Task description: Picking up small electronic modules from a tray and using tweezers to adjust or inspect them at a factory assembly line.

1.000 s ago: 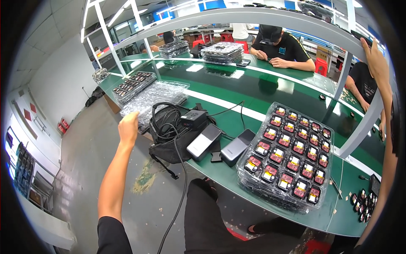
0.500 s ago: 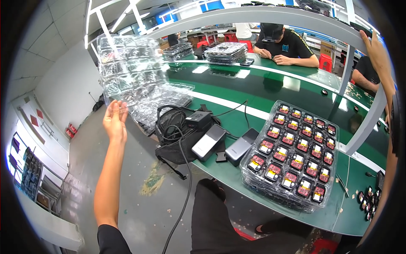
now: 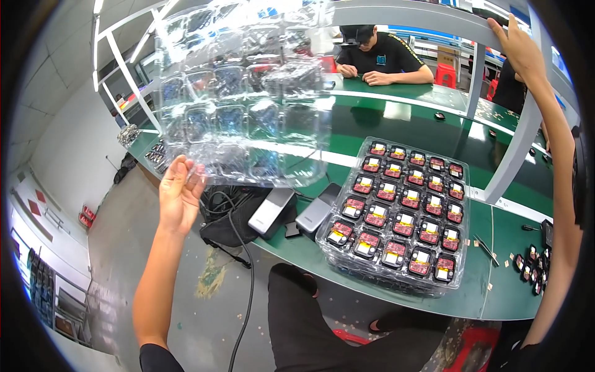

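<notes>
My left hand (image 3: 180, 195) pinches the lower left corner of a clear plastic tray (image 3: 238, 124), moulded into rows of square pockets. The tray hangs upright, its pockets without contents, and the bench shows through it. High at the right, my right hand (image 3: 520, 49) has its fingers stretched out beside the upper rail of the grey frame (image 3: 427, 23). A black object (image 3: 486, 13) lies at its fingertips; whether they touch, I cannot tell. On the bench stands a stack of clear trays (image 3: 372, 268), its top one filled with small black square devices (image 3: 404, 224) bearing red, white and yellow labels.
Two grey power banks (image 3: 271, 209) (image 3: 317, 211) and a black mesh bag (image 3: 226, 223) with cables lie at the green bench's (image 3: 297, 259) left edge. Tweezers (image 3: 486, 250) and loose black devices (image 3: 532, 265) lie at the right. A co-worker (image 3: 384, 59) sits opposite.
My left hand has brought the clear tray up and to the right, across the bench. My right hand stays raised by the frame. The whole view has shifted slightly.
</notes>
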### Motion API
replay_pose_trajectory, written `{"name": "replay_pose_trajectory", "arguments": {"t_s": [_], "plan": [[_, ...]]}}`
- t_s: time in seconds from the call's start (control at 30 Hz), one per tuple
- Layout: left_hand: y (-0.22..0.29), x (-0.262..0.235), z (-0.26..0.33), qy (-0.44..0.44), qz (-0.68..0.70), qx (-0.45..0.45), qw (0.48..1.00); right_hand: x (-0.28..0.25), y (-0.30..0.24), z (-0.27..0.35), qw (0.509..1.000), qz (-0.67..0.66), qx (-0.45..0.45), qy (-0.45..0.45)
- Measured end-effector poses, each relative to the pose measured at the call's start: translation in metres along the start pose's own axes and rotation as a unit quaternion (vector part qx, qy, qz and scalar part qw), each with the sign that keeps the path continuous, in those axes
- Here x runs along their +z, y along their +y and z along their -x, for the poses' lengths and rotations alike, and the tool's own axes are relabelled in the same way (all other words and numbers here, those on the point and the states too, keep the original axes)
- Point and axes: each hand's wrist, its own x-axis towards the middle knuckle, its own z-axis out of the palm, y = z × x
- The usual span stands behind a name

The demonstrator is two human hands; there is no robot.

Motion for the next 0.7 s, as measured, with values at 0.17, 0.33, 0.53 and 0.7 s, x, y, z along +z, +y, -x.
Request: {"name": "replay_pose_trajectory", "arguments": {"t_s": [0.17,0.33,0.53,0.7], "plan": [[-0.011,0.043,0.002,-0.002,-0.053,0.107,0.993,-0.032,-0.020,0.009,0.980,0.172,-0.085,-0.055],[0.009,0.089,0.041,-0.027,-0.391,0.456,0.799,-0.082,-0.064,0.019,0.994,-0.088,0.042,0.045],[-0.013,0.203,0.065,-0.249,-0.566,0.541,0.570,-0.100,-0.078,0.026,0.989,-0.117,0.088,0.036],[-0.055,0.253,0.089,-0.317,-0.570,0.517,0.554,-0.104,-0.076,0.024,0.987,-0.121,0.077,0.069]]}}
